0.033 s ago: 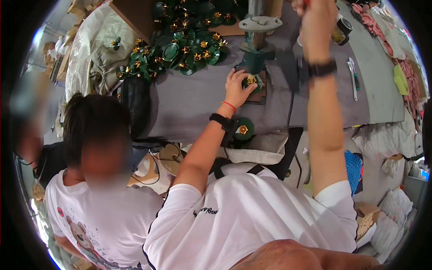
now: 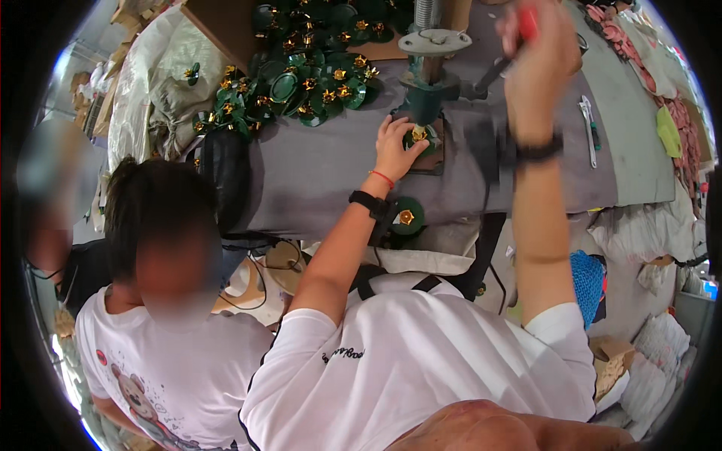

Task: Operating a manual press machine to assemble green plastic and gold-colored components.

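Observation:
My left hand [image 2: 396, 148] pinches the edge of a round green piece with a gold flower-shaped centre [image 2: 420, 137], which lies under the ram of a green hand press [image 2: 425, 105]. The ram's tip is right over the gold centre; I cannot tell whether they touch. My right hand [image 2: 538, 64] is closed on the red-knobbed lever [image 2: 529, 24] of that press, raised to its right and slightly blurred. Near the table's front edge, by my left wrist, sits another green disc with a gold centre [image 2: 407, 216].
A pile of green pieces with gold centres [image 2: 323, 86] lies to the left of the press, beside an open cardboard box [image 2: 218, 30]. A wrench [image 2: 588, 131] is on the right. Another person [image 2: 173, 323] sits close on my left. Plastic sacks [image 2: 180, 68] stand at far left.
My right hand and the red knob have shifted a little right and toward me, and more of the lever shows. My left hand stays on the green piece.

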Tool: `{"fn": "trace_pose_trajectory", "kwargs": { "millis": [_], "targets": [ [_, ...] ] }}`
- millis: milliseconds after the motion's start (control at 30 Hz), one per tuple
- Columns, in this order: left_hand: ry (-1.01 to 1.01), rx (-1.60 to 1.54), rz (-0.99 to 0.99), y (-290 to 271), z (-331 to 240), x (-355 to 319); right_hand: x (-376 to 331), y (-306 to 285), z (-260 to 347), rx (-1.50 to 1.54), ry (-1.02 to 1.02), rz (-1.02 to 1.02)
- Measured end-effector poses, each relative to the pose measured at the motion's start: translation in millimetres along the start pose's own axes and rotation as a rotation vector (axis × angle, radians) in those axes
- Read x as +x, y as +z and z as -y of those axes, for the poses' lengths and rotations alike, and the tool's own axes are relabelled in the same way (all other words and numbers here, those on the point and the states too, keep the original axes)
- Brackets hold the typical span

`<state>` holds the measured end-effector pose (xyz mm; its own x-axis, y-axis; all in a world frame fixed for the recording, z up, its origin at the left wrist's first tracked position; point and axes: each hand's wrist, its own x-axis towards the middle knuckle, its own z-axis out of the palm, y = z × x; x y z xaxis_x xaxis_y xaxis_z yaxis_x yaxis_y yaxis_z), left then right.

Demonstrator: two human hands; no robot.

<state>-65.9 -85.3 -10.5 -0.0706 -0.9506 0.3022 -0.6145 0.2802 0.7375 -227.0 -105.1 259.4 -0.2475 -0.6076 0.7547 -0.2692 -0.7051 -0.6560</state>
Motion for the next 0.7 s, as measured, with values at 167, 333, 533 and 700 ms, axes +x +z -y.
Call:
{"fn": "trace_pose_trajectory", "kwargs": {
  "millis": [167,333,533,700],
  "targets": [
    [0.033,-0.037,-0.041,1,3,-4,-185,-70,-6,-0.001,-0.300,0.286],
    [0.099,-0.018,-0.011,1,2,-2,-193,-104,-31,-0.209,-0.389,0.538],
    [0.093,0.062,0.219,-5,1,15,-28,-28,12,-0.013,-0.089,0.039],
    [0.063,-0.077,0.125,-22,-18,-9,58,30,-32,0.298,0.219,-0.031]
  ]
}}
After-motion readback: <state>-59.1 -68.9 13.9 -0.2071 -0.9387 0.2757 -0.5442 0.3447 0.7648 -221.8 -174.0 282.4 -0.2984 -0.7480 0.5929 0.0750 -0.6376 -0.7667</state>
